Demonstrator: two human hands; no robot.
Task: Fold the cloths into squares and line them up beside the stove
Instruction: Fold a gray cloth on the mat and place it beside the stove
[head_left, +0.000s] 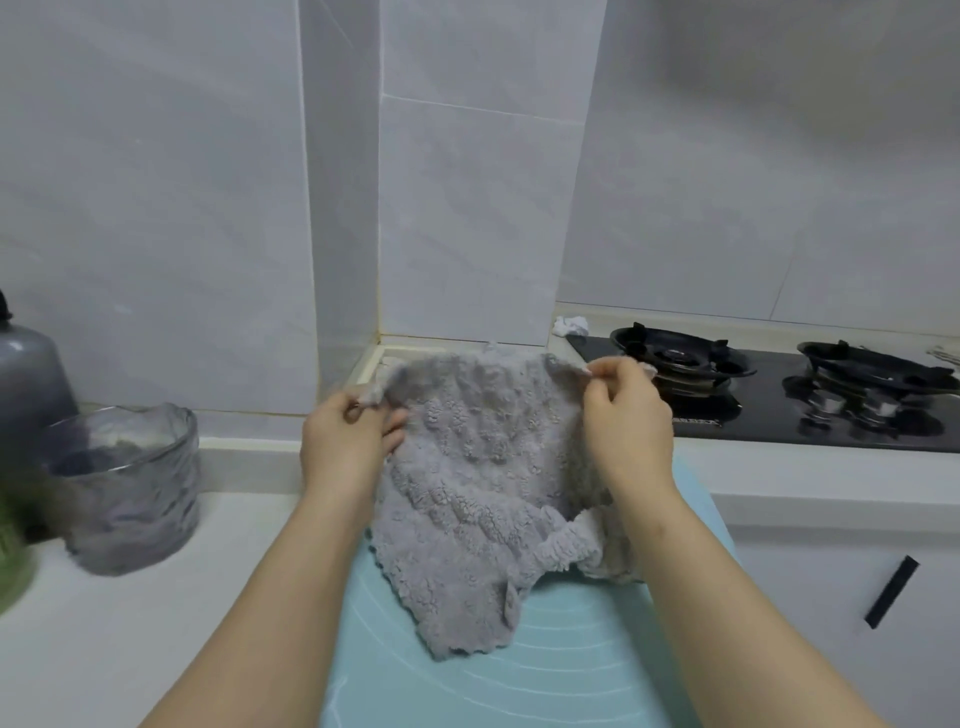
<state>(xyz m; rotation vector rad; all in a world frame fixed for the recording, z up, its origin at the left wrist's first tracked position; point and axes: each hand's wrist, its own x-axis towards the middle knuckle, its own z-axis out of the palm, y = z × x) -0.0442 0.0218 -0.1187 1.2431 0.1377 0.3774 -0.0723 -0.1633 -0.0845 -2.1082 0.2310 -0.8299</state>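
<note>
Corners of the grey cloth (467, 493) are pinched, one in my left hand (347, 441), one in my right hand (625, 422), so it stretches sideways between them and droops toward me onto the blue mat (519, 675), left of the stove (769, 397).

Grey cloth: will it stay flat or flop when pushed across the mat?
Probably floppy: the grey cloth sags between the left hand and right hand, lower corner curling. Likely light, since pinches hold it. Its plush pile may drag on the teal mat.
</note>
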